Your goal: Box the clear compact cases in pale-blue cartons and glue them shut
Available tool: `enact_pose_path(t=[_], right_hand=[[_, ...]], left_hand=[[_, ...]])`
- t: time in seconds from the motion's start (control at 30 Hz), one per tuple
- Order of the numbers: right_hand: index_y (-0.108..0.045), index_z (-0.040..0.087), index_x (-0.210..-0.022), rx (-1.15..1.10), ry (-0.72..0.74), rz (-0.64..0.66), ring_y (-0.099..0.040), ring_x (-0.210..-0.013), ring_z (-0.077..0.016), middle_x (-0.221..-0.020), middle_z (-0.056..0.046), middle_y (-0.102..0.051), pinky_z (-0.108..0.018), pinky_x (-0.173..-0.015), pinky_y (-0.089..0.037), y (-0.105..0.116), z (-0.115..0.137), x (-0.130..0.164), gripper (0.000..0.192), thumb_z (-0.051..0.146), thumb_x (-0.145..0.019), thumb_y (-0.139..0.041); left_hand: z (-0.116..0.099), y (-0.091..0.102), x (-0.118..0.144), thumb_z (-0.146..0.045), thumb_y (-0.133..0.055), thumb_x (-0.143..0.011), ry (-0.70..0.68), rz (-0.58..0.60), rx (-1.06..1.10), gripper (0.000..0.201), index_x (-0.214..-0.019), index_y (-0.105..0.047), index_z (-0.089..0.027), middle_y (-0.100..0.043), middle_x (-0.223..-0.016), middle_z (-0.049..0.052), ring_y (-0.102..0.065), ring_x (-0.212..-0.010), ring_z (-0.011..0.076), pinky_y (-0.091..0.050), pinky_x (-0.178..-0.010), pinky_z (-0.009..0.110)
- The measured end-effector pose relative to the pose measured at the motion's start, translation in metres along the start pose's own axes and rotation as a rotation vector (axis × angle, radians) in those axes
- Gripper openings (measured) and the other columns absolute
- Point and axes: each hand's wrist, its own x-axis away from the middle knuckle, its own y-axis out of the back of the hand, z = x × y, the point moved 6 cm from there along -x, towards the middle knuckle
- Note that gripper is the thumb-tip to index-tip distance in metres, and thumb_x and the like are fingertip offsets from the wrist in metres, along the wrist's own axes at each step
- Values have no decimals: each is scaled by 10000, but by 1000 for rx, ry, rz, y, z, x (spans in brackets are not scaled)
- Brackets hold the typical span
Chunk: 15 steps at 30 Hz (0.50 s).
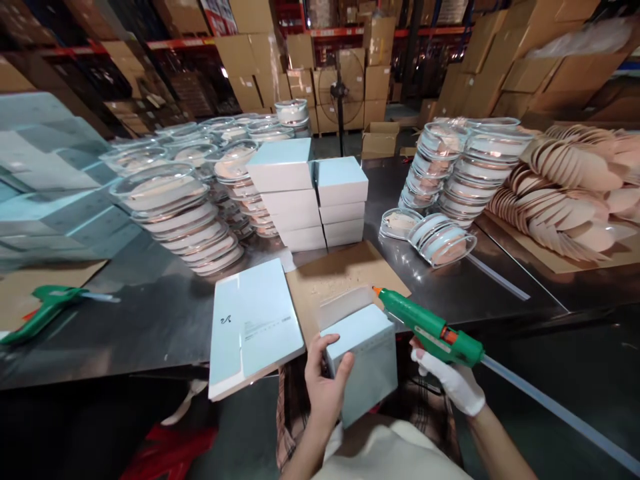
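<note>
My bare left hand grips a light blue cardboard box at its left end, tilted at the table's front edge. A pale flap stands out from the box's far side. In my right hand, which wears a white glove, is a green hot glue gun. Its orange tip points left, close to the flap; whether it touches cannot be told. A long clear glue stick sticks out of the gun's back. Left of the box lies a flat light blue carton with print on it.
Stacked light blue boxes stand behind a brown cardboard sheet. Clear round containers rise in stacks left and right. A second green glue gun lies at left. Fanned tan pieces are piled at right, near a loose glue stick.
</note>
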Motion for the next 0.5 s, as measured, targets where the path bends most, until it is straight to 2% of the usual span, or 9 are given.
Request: enact_pose_path(t=[0.13,0.2,0.3,0.4,0.47,0.5], right_hand=[[-779,152,-995,-198,-55,30,-533,-451,-152,-559,-27,-680,-271,-421,-424,-1,5,-38,469,534,-724,-807],[-749,150,-1009,-203,-132,20,-532,-449,-150,-591,-36,-701,-264,-425,-419,-5,5,-65,475,530,-726,-752],[-718,152,-913,-87,-245,37,-604,-524,-172,-763,-110,-772,-307,-516,-511,-6,4,-99,426,550,-765,-692],[-652,178,-662,62,-302,31,-691,-614,-258,-658,-137,-724,-361,-580,-546,6,8,-110,399,549,-782,-738],[-595,213,-570,185,-265,-62,-738,-739,-302,-607,-105,-687,-348,-636,-547,17,19,-105,397,497,-754,-805],[-612,223,-583,242,-197,-127,-749,-819,-309,-634,-92,-698,-340,-679,-551,19,28,-100,364,473,-740,-824]], left_hand=[[-10,6,-4,-524,-801,-851,-11,-16,29,336,-1033,-737,-249,-705,-1038,39,-654,-954,225,-495,-808,294],[-13,7,-6,-533,-796,-852,-20,-12,31,341,-1026,-734,-246,-701,-1018,36,-649,-918,218,-491,-777,288],[-15,8,-6,-553,-796,-844,-30,-9,26,361,-1019,-733,-243,-705,-1025,43,-652,-917,225,-494,-761,292],[-15,12,-6,-562,-796,-840,-38,-18,21,364,-1005,-737,-243,-712,-1039,52,-661,-971,243,-506,-805,305],[-15,13,-6,-574,-793,-835,-36,-19,18,372,-990,-738,-240,-714,-1038,56,-667,-986,250,-513,-825,314],[-15,12,-6,-586,-791,-831,-33,-11,17,383,-985,-739,-239,-715,-1037,59,-669,-985,253,-517,-825,317]])
